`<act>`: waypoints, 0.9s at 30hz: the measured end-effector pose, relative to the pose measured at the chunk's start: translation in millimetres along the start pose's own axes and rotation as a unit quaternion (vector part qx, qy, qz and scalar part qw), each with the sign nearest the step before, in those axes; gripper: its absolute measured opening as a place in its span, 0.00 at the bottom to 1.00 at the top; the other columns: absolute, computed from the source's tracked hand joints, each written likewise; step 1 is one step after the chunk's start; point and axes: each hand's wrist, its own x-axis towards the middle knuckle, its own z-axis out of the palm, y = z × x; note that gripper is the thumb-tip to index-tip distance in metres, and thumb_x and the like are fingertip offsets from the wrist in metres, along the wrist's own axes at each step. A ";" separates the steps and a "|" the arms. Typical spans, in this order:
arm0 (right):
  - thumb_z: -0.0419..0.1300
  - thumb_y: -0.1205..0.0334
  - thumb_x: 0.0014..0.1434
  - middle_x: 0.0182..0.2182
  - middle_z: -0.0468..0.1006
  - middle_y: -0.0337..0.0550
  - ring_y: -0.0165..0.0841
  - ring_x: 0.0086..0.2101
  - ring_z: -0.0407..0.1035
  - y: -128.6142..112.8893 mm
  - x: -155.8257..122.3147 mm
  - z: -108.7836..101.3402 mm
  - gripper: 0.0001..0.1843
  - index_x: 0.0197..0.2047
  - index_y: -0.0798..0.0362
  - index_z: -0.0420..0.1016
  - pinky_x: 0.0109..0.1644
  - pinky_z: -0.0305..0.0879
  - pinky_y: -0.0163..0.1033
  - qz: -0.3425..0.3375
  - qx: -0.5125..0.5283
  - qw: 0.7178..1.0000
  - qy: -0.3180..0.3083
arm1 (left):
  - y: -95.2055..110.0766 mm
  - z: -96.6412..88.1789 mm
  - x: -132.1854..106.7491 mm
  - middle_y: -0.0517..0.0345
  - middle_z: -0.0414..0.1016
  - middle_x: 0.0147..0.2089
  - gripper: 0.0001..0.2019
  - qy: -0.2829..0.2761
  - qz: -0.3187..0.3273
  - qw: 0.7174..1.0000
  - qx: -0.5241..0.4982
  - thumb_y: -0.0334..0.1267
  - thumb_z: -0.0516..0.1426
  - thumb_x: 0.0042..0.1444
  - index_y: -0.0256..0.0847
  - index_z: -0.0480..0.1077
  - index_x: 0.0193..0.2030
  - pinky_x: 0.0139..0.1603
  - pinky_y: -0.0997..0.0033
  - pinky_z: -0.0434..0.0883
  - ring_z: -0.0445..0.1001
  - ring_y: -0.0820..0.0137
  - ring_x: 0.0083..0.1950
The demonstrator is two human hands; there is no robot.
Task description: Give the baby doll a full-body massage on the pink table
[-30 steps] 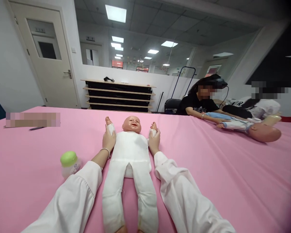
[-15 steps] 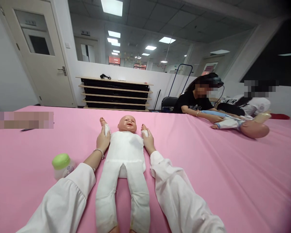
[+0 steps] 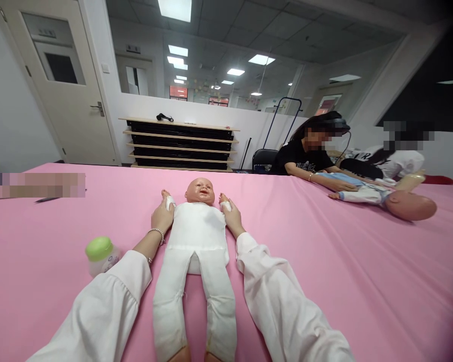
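Note:
A baby doll with a white cloth body lies face up on the pink-covered table, its head away from me and its legs toward me. My left hand, with a beaded bracelet at the wrist, is wrapped round the doll's arm on the left side. On the other side, my right hand grips the doll's other arm. The doll's small hands stick out above my fingers. Left of my left forearm stands a jar with a green lid, partly behind my sleeve.
At the right, a person in black handles another doll lying on the table; a second person in white sits beside them. A blurred-out flat item lies far left. Behind the table is a low shelf.
The doll's arm in my left hand has tipped slightly down and inward. My right hand stays about the same. The other doll's head has shifted to the right.

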 end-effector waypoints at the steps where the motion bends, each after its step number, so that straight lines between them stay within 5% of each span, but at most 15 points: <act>1: 0.54 0.53 0.52 0.46 0.76 0.45 0.39 0.46 0.68 -0.4 -0.7 -0.3 0.24 0.52 0.51 0.70 0.51 0.63 0.43 -0.006 0.006 1.000 -0.001 | -0.3 -0.3 0.2 0.43 0.76 0.42 0.27 -0.002 0.001 1.000 0.006 0.44 0.42 0.60 0.42 0.51 0.66 0.39 0.57 0.67 0.75 0.54 0.41; 10: 0.52 0.51 0.54 0.47 0.76 0.45 0.39 0.45 0.69 -12.8 -7.4 -4.1 0.26 0.54 0.51 0.69 0.50 0.63 0.43 0.008 0.005 1.000 -0.019 | -1.7 -2.3 -0.1 0.44 0.76 0.39 0.27 0.013 0.020 0.999 0.028 0.44 0.42 0.60 0.39 0.53 0.65 0.38 0.59 0.67 0.75 0.55 0.40; 18: 0.53 0.52 0.52 0.55 0.69 0.48 0.41 0.55 0.62 -3.1 -1.9 -1.7 0.28 0.56 0.53 0.66 0.58 0.57 0.44 0.054 -0.009 0.998 0.004 | 3.8 -6.8 -1.6 0.45 0.76 0.43 0.30 -0.019 -0.020 0.999 0.039 0.45 0.41 0.61 0.41 0.41 0.69 0.37 0.63 0.65 0.75 0.55 0.43; 27: 0.52 0.53 0.54 0.56 0.68 0.49 0.41 0.56 0.62 -10.3 -4.2 -2.2 0.30 0.58 0.55 0.64 0.58 0.57 0.43 0.072 -0.021 0.997 -0.001 | 3.2 -6.5 -2.0 0.43 0.76 0.46 0.30 -0.019 -0.016 0.999 0.038 0.44 0.41 0.61 0.41 0.40 0.69 0.36 0.64 0.64 0.75 0.55 0.44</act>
